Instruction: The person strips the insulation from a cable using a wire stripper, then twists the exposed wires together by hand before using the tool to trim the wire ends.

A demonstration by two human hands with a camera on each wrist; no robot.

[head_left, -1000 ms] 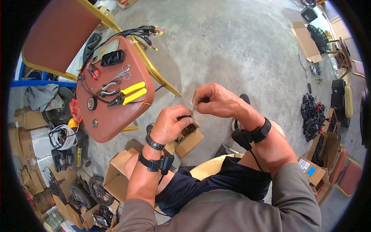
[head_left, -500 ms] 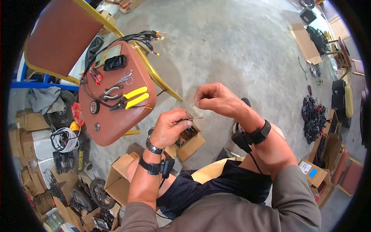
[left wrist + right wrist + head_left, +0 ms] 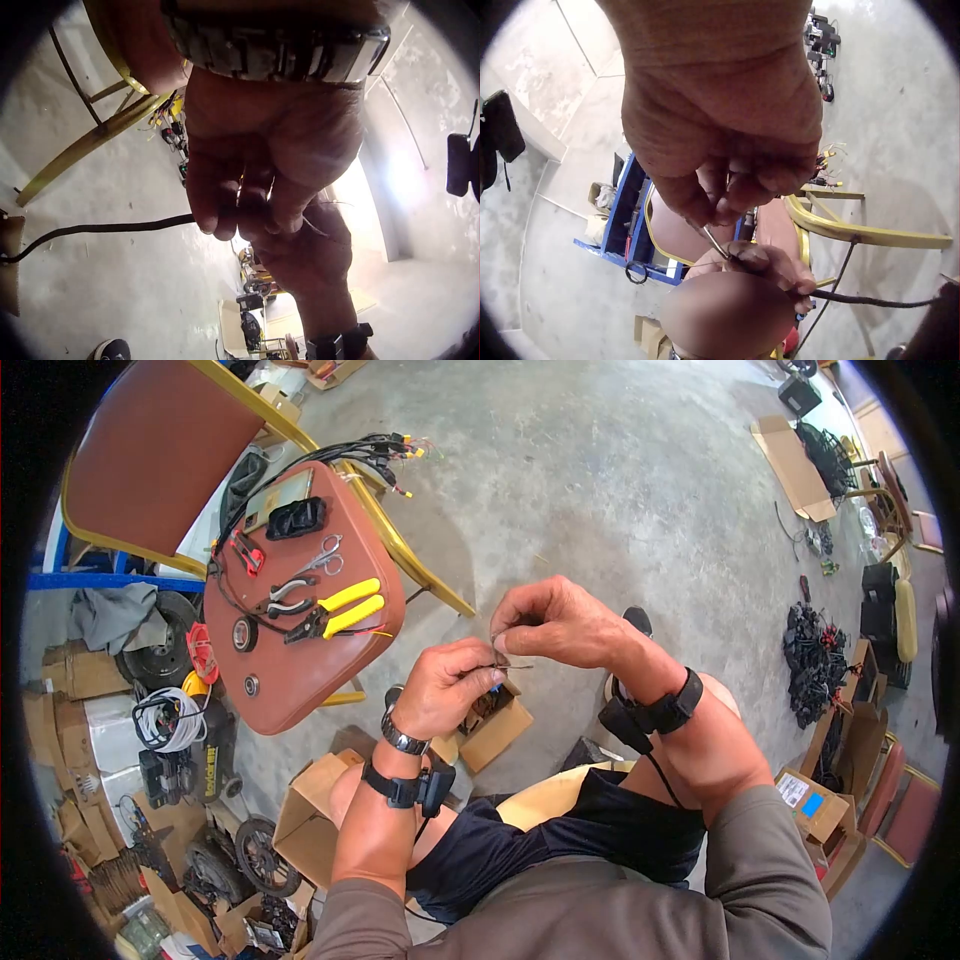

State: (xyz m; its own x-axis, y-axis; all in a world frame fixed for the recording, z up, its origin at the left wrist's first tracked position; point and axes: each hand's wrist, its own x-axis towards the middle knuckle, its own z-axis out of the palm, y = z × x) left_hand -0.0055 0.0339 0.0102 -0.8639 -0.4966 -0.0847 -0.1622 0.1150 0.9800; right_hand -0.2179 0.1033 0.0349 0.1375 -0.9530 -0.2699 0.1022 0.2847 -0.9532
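My left hand [image 3: 450, 682] pinches a black cable [image 3: 120, 226] near its end, and the rest of the cable trails away from the fingers. Thin bare wire [image 3: 717, 243] sticks out from the left fingertips. Just above and to the right, my right hand [image 3: 560, 622] pinches that wire between thumb and forefinger, its fingertips close to the left thumb. The fingers partly hide the cable's end. On the chair seat [image 3: 300, 685] to the left lie yellow-handled wire strippers [image 3: 350, 608], grey-and-black pliers [image 3: 290, 597], scissors [image 3: 326, 556] and a red cutter [image 3: 246, 554].
Two tape rolls, one a black roll [image 3: 244, 633], and a black tray [image 3: 297, 518] share the seat. Cables with yellow connectors [image 3: 405, 450] hang over its far side. An open cardboard box [image 3: 495, 735] stands below the hands. Black wiring [image 3: 815, 660] lies on the floor at right.
My right hand moved off from the left hand, then came back down to the wire at the left fingertips. The left hand has stayed nearly in place with the cable.
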